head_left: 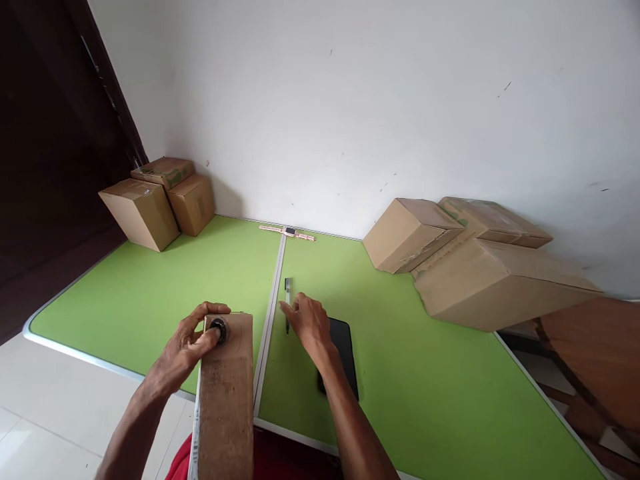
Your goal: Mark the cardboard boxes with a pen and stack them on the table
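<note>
My left hand (pixel 193 340) grips the far end of a long, narrow cardboard box (pixel 225 413), fingers over its edge. Its thumb presses a small round black object (pixel 219 331) against the cardboard; I cannot make out its kind. Faint curved lines show on the cardboard around it. Over the green table, my right hand (pixel 307 323) is empty, its thumb held apart and its other fingers partly curled. A pen (pixel 287 293) lies just left of it, partly behind the thumb; whether they touch, I cannot tell. Under the right wrist is a black smartphone (pixel 344 350), partly covered.
At the back of the green folding table (pixel 210 273), a pink-strapped watch (pixel 290 231) lies near the wall. Several cardboard boxes (pixel 143 210) stand at the back left, and more cardboard boxes (pixel 480 267) at the right. A brown round wooden surface (pixel 600 353) is beyond the right edge.
</note>
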{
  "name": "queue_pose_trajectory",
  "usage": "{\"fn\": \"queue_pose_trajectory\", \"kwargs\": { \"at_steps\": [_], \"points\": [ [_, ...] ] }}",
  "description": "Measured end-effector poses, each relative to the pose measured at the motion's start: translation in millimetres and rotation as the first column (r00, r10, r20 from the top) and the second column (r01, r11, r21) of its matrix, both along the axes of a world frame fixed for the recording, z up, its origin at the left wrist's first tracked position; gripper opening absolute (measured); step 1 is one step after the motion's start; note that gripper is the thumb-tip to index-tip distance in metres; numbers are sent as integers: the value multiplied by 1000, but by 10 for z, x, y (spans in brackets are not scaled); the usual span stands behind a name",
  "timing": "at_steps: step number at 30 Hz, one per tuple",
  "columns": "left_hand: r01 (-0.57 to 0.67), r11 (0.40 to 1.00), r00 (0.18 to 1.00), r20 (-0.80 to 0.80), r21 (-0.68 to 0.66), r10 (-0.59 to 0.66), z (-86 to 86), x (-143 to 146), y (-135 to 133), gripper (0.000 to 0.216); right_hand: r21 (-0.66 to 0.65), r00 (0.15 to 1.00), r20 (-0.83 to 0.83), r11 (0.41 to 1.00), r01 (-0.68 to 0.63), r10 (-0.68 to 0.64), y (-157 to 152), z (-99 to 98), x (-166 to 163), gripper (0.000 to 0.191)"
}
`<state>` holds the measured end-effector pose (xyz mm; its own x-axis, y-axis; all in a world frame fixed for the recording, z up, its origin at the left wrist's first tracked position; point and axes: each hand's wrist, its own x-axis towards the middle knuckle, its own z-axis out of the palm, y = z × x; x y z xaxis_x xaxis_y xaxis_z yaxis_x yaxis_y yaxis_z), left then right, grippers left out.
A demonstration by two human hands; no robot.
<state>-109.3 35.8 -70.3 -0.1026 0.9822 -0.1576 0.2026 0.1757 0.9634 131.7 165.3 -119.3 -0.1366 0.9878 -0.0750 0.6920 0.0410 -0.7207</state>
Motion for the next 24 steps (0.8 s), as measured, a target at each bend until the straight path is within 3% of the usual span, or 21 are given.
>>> {"fn": "queue_pose_trajectory", "kwargs": {
  "at_steps": [4,8,11,14,18,20,24],
  "points": [
    [14,998,997,73,63,-19,0,169,60,47,-90,999,11,995,51,-50,129,-267,20,45],
    [55,988,991,115,146,-73,-89,261,43,50,-111,976,-213,993,29,-52,100,-283,43,42],
    [106,971,982,132,214,-136,-204,239,-3,65,-68,883,-464,997,48,-74,-20,-87,114,42],
    [180,946,970,113,270,-216,-285,194,-15,78,14,722,-686,991,137,-90,-284,248,109,39],
    [255,923,945,127,288,-301,-303,172,13,85,136,485,-872,987,91,75,-794,617,-118,28],
    [264,921,937,151,285,-315,-298,181,20,85,182,468,-874,981,64,131,-1009,673,-258,22],
    [232,924,941,170,305,-292,-312,210,16,81,286,554,-813,951,114,178,-1189,579,-406,11]
  ]
}}
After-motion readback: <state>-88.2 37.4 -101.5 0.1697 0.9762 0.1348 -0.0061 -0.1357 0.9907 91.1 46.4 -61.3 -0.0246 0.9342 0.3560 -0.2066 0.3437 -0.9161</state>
